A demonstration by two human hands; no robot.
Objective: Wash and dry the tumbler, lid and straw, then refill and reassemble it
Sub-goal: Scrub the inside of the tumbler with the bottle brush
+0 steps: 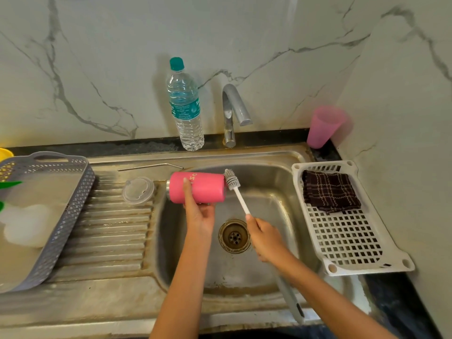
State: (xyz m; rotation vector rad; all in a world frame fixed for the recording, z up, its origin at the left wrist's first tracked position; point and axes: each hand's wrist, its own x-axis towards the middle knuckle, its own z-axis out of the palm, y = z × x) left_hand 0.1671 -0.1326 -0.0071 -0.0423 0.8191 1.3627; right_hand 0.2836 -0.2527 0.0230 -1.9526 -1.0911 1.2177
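My left hand (199,211) grips the pink tumbler (203,185) from below, holding it on its side over the sink basin (276,199), mouth pointing right. My right hand (265,237) holds the white handle of a grey bottle brush (232,179); the bristle head sits right at the tumbler's mouth. The clear lid (138,190) lies flat on the ribbed drainboard (110,231) to the left of the tumbler. The bent metal straw (149,166) lies along the sink's back ledge.
A water bottle (187,106) with a teal cap stands behind the sink, left of the tap (232,111). A pink cup (324,126) stands in the back right corner. A white rack (349,231) with a dark checked cloth (330,190) sits right; a grey basket (61,216) left.
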